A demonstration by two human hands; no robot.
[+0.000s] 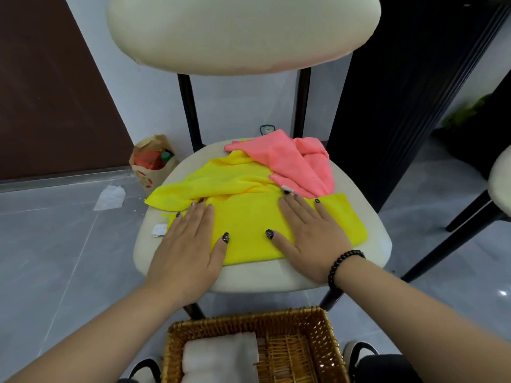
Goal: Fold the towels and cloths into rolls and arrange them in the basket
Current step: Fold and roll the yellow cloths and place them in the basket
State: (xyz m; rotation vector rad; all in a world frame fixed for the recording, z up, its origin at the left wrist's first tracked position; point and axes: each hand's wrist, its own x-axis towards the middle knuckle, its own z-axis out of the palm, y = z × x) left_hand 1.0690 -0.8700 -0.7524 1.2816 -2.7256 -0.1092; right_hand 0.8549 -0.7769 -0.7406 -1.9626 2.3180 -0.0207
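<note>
So there's a chair seat [367, 244] with one cloth [249, 230] spread across the front and a second cloth [298, 158] bunched behind it toward the right, overlapping its far edge. Both hands lie flat on the front cloth, left hand [188, 244] beside right hand [309, 233]. The basket [326, 335] sits in front of the chair with a rolled towel [221, 357] in its left side. A paper bag [150, 164] stands on the floor behind-left.

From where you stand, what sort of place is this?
Probably a home dining area: a cushioned chair serves as the work surface, the floor is tiled, and a paper bag of groceries sits by the wall.
</note>
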